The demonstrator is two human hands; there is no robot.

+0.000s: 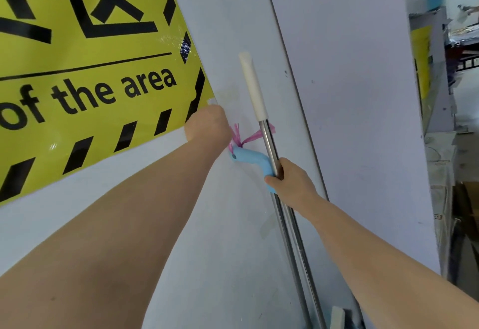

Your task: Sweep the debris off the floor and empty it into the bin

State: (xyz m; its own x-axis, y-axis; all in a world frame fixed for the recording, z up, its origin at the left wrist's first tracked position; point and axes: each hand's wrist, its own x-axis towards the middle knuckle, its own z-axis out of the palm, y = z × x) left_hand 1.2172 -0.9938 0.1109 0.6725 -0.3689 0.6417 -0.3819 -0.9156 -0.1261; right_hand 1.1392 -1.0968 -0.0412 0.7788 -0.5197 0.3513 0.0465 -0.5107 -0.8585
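Note:
Two metal poles stand upright against a pale wall. One is a broom handle (268,136) with a white cap (252,87) on top. The other ends in a bent light-blue dustpan handle (250,158) with a pink plastic string (239,138) tied through its tip. My right hand (290,182) is closed around both poles just below the blue bend. My left hand (208,123) reaches to the wall beside the pink string, with its fingers hidden behind the wrist. The broom head, the dustpan tray, the debris and the bin are out of view.
A large yellow and black warning sign (85,69) covers the wall at upper left. A wall corner edge (293,74) runs down just right of the poles. A grey-blue block (338,317) sits near the pole bases. Cluttered shelving and a cardboard box (464,206) stand at far right.

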